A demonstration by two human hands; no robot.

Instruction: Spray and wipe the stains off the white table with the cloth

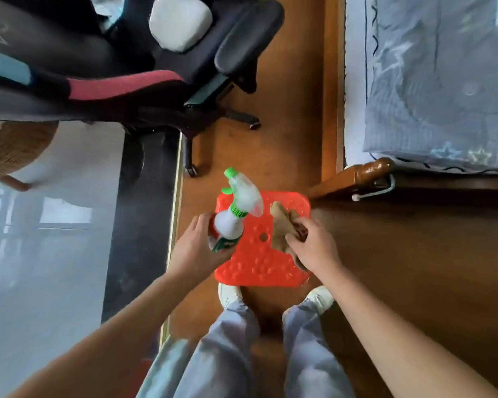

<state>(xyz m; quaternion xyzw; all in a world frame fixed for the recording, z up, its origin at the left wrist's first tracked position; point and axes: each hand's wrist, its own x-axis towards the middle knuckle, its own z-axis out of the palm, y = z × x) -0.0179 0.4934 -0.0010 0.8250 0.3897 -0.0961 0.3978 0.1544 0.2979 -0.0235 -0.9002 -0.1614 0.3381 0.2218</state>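
While both arms are extended over the orange plastic stool [259, 265], a spray bottle [232, 216] is gripped around its base by the left hand [197, 248], nozzle pointing toward 12 o'clock. A brown cloth [283, 225] is pinched closed in the right hand [314, 245], at 3 o'clock of the bottle. The glossy white table [49, 254] is seen at 9 o'clock, apart from both hands.

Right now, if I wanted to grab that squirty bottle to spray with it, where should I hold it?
Probably by the narrow neck just under the green collar of the spray bottle, coming from the side away from the nozzle so a finger reaches the green trigger. The left hand holds the wider body lower down, which carries it fine but leaves the trigger out of reach. The right hand holds the cloth.
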